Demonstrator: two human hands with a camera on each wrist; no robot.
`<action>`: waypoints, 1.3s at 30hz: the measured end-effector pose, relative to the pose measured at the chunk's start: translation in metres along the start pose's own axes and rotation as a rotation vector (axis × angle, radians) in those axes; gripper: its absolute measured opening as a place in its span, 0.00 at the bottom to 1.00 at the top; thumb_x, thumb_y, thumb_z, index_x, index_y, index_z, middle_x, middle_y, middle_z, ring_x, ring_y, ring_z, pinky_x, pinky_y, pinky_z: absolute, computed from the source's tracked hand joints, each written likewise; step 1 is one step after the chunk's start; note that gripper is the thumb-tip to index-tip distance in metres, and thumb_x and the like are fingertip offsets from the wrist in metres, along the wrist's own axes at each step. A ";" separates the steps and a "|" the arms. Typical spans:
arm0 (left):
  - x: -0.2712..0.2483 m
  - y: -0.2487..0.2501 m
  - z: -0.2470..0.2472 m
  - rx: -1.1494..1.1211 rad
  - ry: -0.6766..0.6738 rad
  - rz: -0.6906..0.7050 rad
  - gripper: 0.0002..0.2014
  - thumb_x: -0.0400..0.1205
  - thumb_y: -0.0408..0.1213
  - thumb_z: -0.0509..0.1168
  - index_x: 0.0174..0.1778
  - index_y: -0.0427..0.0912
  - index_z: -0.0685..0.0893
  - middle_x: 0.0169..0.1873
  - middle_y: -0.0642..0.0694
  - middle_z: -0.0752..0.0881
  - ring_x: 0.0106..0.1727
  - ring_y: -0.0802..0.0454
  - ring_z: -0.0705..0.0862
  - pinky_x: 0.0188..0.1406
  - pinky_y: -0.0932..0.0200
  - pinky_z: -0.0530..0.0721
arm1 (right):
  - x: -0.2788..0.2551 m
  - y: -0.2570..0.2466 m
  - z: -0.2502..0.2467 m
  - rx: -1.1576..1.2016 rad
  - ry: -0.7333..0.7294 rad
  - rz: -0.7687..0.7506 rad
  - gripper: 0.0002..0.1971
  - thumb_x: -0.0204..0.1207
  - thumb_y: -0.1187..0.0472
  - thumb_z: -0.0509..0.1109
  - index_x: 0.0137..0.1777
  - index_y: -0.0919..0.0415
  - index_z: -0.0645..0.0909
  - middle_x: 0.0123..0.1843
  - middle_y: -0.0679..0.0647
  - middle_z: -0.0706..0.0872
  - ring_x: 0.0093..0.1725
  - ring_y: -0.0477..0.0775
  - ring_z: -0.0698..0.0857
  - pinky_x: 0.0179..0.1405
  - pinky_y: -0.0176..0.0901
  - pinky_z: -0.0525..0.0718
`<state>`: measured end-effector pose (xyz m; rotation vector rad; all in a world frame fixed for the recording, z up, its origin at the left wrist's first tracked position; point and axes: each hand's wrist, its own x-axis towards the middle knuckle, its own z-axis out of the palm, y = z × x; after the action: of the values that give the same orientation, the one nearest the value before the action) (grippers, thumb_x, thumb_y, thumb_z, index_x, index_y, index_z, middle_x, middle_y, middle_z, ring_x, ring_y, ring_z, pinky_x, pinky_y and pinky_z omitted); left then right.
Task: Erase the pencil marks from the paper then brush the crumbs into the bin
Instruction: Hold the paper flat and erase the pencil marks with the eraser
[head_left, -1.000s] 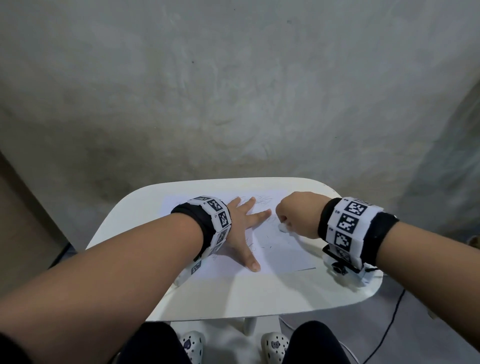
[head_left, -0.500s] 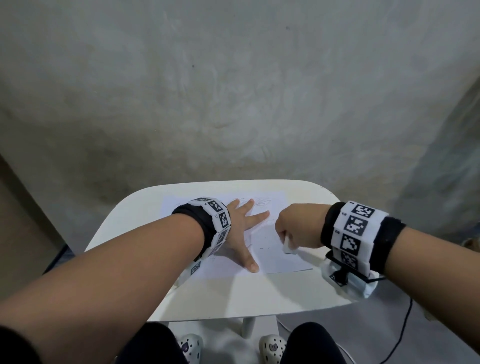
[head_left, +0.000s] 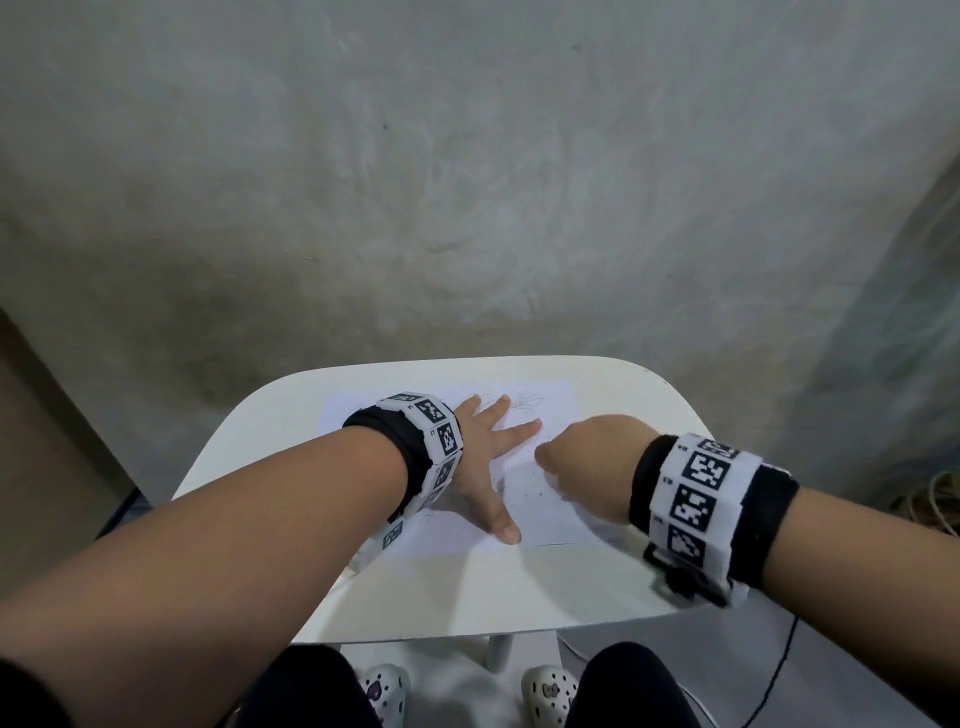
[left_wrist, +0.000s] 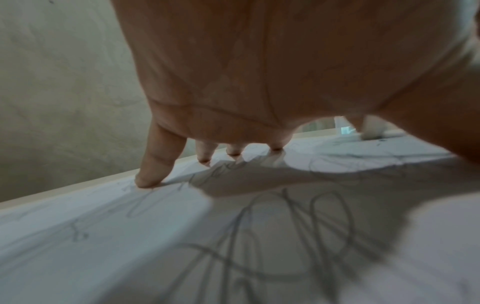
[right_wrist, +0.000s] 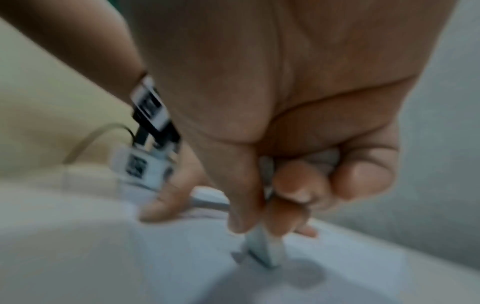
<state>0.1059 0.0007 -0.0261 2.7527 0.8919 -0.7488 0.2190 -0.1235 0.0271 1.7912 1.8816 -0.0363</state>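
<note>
Two hands on paper (head_left: 550, 519), L hand (head_left: 483, 467) fingers flat, R hand (head_left: 587, 467) fingers pinching eraser (right_wrist: 265, 248).

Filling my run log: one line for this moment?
step: erasing | left hand flat on paper | right hand pinches eraser | marks remain

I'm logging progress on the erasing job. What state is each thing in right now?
paper: flat on the table, pinned by the left hand.
pencil marks: many still unerased.
eraser: upright, tip on the paper.
left hand: fingers spread, pressing the paper.
right hand: curled, pinching the eraser.
table: white, bearing the paper.
</note>
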 end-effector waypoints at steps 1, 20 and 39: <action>0.001 0.001 0.000 0.006 -0.002 -0.005 0.67 0.57 0.78 0.71 0.78 0.74 0.25 0.83 0.55 0.24 0.85 0.42 0.28 0.78 0.26 0.41 | -0.003 -0.005 0.002 0.022 -0.018 -0.050 0.07 0.78 0.60 0.68 0.55 0.56 0.79 0.46 0.50 0.84 0.44 0.55 0.81 0.41 0.44 0.76; 0.000 0.017 -0.006 -0.007 0.067 0.008 0.67 0.56 0.78 0.72 0.84 0.68 0.38 0.86 0.48 0.32 0.87 0.38 0.36 0.82 0.27 0.48 | 0.031 0.004 -0.020 0.026 -0.120 -0.004 0.12 0.86 0.60 0.59 0.66 0.60 0.77 0.63 0.57 0.80 0.51 0.51 0.72 0.45 0.38 0.62; -0.018 -0.015 -0.001 -0.018 0.018 0.019 0.64 0.65 0.72 0.74 0.83 0.68 0.30 0.84 0.58 0.29 0.86 0.46 0.31 0.81 0.31 0.41 | 0.018 0.007 0.002 0.103 0.050 -0.013 0.04 0.77 0.61 0.65 0.49 0.52 0.77 0.37 0.45 0.80 0.40 0.53 0.80 0.31 0.41 0.73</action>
<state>0.0851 0.0038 -0.0159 2.7528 0.8701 -0.7105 0.2273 -0.1067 0.0205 1.8641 1.9588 -0.0962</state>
